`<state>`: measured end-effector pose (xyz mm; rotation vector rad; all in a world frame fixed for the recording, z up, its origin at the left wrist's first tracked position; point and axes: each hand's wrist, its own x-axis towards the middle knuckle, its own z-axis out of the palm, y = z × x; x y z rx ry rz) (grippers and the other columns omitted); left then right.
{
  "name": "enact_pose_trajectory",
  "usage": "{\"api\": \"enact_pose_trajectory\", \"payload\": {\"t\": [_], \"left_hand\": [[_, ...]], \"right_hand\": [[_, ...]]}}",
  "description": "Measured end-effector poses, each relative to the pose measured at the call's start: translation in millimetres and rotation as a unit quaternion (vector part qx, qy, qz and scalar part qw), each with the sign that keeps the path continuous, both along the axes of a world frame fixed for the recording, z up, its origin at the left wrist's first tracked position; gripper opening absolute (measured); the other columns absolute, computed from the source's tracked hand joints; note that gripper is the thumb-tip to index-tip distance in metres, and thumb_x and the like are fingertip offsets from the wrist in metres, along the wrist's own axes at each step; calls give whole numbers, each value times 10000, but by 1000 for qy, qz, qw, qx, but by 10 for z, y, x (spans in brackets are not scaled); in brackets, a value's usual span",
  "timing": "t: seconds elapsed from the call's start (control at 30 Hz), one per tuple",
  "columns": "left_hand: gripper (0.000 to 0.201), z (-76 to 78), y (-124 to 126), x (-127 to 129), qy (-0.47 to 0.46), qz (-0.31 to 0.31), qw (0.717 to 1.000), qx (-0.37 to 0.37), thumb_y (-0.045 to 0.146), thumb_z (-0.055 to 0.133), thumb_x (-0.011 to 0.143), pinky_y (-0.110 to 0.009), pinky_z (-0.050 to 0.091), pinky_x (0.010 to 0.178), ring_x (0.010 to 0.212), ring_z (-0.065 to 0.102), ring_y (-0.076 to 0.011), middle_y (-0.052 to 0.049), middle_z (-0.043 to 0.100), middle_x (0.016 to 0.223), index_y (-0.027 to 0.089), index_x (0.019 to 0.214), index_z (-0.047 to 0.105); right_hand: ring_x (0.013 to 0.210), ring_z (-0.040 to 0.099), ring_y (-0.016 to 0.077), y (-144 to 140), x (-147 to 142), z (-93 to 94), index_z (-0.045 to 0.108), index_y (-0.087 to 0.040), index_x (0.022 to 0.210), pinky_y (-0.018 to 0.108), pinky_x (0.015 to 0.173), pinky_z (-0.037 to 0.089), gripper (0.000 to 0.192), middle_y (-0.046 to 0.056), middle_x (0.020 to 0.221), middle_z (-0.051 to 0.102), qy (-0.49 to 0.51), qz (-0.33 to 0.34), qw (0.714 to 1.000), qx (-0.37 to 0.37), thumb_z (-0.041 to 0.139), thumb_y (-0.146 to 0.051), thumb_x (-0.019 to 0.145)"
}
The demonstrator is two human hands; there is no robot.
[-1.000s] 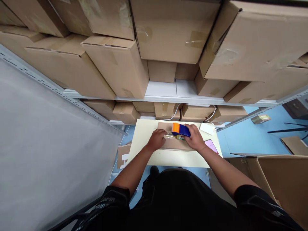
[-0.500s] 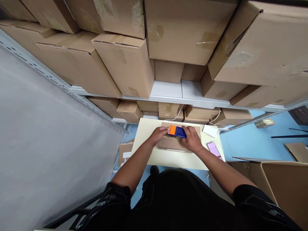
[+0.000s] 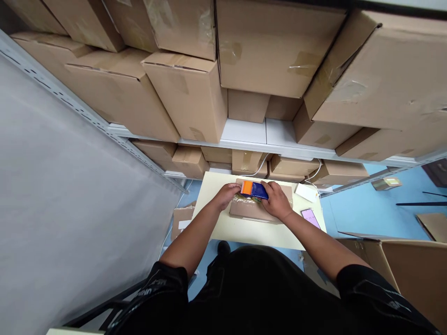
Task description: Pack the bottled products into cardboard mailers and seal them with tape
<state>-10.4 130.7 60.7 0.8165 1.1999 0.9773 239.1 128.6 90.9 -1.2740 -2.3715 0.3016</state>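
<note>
A small flat cardboard box [image 3: 253, 210] lies on a cream table [image 3: 240, 228]. My right hand [image 3: 277, 200] grips a blue and orange tape dispenser [image 3: 254, 189] and presses it on the box top near its far left end. A strip of clear tape [image 3: 244, 200] shines on the box below the dispenser. My left hand [image 3: 226, 195] rests on the box's left end, fingers curled at the tape beside the dispenser's orange tip.
A phone with a pink screen [image 3: 309, 217] and a white label [image 3: 306, 191] lie at the table's right. Metal shelves [image 3: 244, 135] stacked with cardboard boxes rise just behind. A large open carton [image 3: 408, 270] stands at the right, a grey wall at the left.
The dispenser has travelled leftward along the box top, from its middle to its left end. My left hand has shifted slightly up to meet it. The view has tilted a little.
</note>
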Motion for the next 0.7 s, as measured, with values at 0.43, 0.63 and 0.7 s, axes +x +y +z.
{"api": "enact_pose_trajectory", "payload": {"t": [0.43, 0.63, 0.7], "left_hand": [[461, -46, 17, -116, -53, -20, 998, 10, 570, 815, 743, -370, 474, 925, 885, 686, -224, -94, 769, 886, 132, 875, 764], [558, -50, 25, -102, -86, -36, 995, 17, 640, 811, 753, -343, 464, 916, 909, 673, -220, -90, 774, 940, 127, 972, 771], [539, -68, 34, -107, -95, -22, 995, 11, 615, 849, 719, -329, 456, 891, 882, 662, -208, -77, 767, 910, 132, 943, 769]], "right_hand": [[1153, 544, 322, 8, -84, -71, 449, -225, 1500, 514, 1034, 514, 636, 130, 1214, 542, 82, 5, 996, -18, 608, -253, 884], [1157, 542, 331, 8, -89, -90, 422, -228, 1524, 536, 1049, 503, 688, 134, 1215, 544, 69, 14, 997, -13, 603, -212, 861], [1150, 545, 334, 10, -94, -99, 423, -227, 1526, 544, 1044, 505, 700, 135, 1211, 546, 70, 15, 997, -12, 605, -206, 850]]}}
